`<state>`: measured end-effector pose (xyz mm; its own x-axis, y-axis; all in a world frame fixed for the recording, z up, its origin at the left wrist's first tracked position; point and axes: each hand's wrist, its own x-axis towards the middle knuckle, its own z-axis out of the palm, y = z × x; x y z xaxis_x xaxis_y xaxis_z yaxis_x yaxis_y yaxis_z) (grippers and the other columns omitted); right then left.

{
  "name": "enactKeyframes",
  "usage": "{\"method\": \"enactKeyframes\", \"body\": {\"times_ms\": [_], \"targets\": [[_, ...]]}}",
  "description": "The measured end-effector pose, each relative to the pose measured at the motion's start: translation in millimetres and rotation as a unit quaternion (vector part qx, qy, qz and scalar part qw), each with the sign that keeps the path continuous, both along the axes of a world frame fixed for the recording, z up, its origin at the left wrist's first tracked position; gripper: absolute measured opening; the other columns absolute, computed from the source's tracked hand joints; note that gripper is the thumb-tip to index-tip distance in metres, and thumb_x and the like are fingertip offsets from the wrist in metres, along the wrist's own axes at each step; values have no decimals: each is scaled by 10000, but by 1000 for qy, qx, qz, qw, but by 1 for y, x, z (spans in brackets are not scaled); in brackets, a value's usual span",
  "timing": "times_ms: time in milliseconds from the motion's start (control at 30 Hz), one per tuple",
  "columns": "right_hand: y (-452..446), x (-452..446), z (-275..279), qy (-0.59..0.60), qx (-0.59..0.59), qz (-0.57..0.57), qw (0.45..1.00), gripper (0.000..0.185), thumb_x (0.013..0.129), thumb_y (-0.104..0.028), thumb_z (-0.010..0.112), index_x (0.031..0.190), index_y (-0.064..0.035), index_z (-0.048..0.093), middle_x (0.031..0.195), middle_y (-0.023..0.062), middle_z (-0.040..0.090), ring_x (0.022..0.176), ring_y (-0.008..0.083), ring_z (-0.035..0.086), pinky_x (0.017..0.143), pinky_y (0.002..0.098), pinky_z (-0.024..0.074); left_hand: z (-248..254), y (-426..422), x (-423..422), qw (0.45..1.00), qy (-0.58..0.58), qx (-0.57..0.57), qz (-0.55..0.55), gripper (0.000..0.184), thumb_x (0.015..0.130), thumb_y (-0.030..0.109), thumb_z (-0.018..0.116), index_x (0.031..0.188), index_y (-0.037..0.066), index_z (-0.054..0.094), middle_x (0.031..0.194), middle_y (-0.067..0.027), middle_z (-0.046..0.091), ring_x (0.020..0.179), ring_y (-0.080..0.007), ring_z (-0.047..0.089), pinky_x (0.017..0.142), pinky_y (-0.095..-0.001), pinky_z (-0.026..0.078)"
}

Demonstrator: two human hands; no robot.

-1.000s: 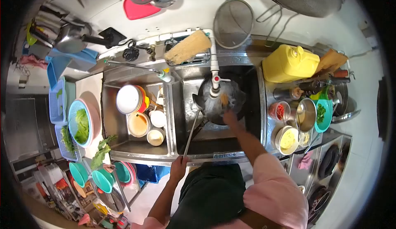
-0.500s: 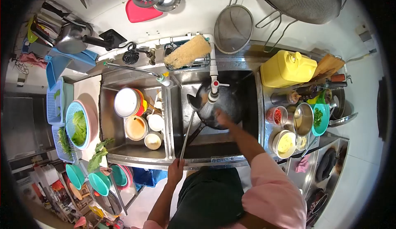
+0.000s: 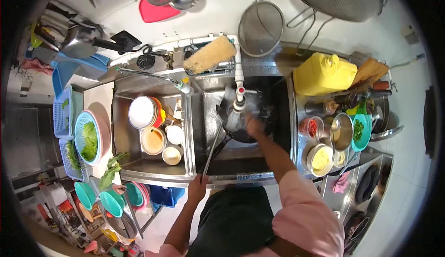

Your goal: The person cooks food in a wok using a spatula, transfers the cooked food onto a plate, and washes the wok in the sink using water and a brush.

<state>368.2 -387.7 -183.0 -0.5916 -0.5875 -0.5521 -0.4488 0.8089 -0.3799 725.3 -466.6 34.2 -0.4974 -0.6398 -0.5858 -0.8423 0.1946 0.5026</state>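
My left hand point(image 3: 198, 187) is closed round the lower end of a long metal-handled spatula point(image 3: 212, 150), at the front edge of the sink. The spatula's dark blade reaches the left side of a black wok point(image 3: 264, 113) in the right basin. Water runs from a white tap point(image 3: 239, 100) into the wok. Over the wok, to the right of the stream, is my right hand point(image 3: 254, 126), blurred by motion; its fingers and anything in them cannot be made out. The wok's handle points toward the front left.
Stacked bowls point(image 3: 142, 112) and cups stand in the left basin point(image 3: 125, 162). Right of the sink are a yellow jug point(image 3: 320, 76), a metal pot point(image 3: 342, 132) and food bowls. A loofah point(image 3: 210, 55) lies behind the tap area. Strainers point(image 3: 261, 28) hang on the wall.
My right hand has moved about over the wok, and is now slightly right of its place half a second ago. The wok has shifted a little. My left hand keeps hold of the spatula.
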Motion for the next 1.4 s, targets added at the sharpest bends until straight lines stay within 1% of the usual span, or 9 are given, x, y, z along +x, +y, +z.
{"method": "enactKeyframes", "body": {"times_ms": [133,267,300,367,567,667,867,1167,1400], "targets": [[74,-12,71,45,124,-92,987,623,966,-191,435,1497,15,185,923,238,696,849,357,708,764,470,570,-7,-2,-5,998,-31,-25,-44,358,948,400,546,937,42,550,788,-268,650,792,-489,625,693,-581,466],[136,86,-17,155,-160,278,935,335,951,-184,471,1153,49,603,860,218,681,799,360,698,684,477,555,-30,-10,-26,987,-84,-40,-130,309,942,358,554,1033,65,524,826,-264,667,814,-477,647,711,-569,496],[123,83,0,-5,-120,66,991,309,958,-196,458,1066,43,620,885,225,682,831,377,693,703,484,548,-33,-13,-36,984,-90,-41,-145,299,930,342,577,1021,62,529,845,-250,668,831,-444,663,719,-547,518],[88,53,29,-307,-31,-364,879,344,972,-220,433,894,31,655,937,240,684,895,409,684,741,497,534,-53,-22,-53,975,-95,-60,-192,223,917,258,592,1008,64,529,920,-225,669,855,-410,678,733,-517,541],[72,18,54,113,-48,-128,984,323,989,-285,429,1026,-26,618,980,238,677,946,423,667,761,516,551,-112,-35,-80,952,-159,-98,-241,224,884,112,574,1102,65,551,1077,-218,645,938,-397,679,783,-465,566],[46,-5,-2,38,40,-133,990,316,973,-284,456,1108,-36,597,1033,245,667,980,415,661,820,530,545,-126,-40,-85,943,-213,-61,-249,282,876,124,579,1145,41,559,1099,-225,647,998,-385,673,827,-448,562],[81,1,44,39,105,151,982,347,914,-283,521,1068,-8,664,1070,234,669,992,408,663,889,521,522,-140,-47,-87,940,-191,18,-284,309,857,134,602,1116,-33,593,1107,-253,651,1049,-395,651,867,-455,541],[106,4,175,60,-25,-186,980,479,941,-445,518,1027,-14,709,1004,283,672,996,447,643,884,503,511,-231,-56,-79,939,-164,109,-281,535,778,283,716,1161,-75,608,1098,-270,663,1050,-393,648,865,-424,525],[92,-13,260,178,-267,-212,923,315,863,-240,702,1047,12,656,717,135,662,675,196,669,633,314,533,-119,-22,-100,945,-69,299,-115,329,799,273,702,872,-46,658,762,-168,679,688,-310,677,554,-435,515]]}}
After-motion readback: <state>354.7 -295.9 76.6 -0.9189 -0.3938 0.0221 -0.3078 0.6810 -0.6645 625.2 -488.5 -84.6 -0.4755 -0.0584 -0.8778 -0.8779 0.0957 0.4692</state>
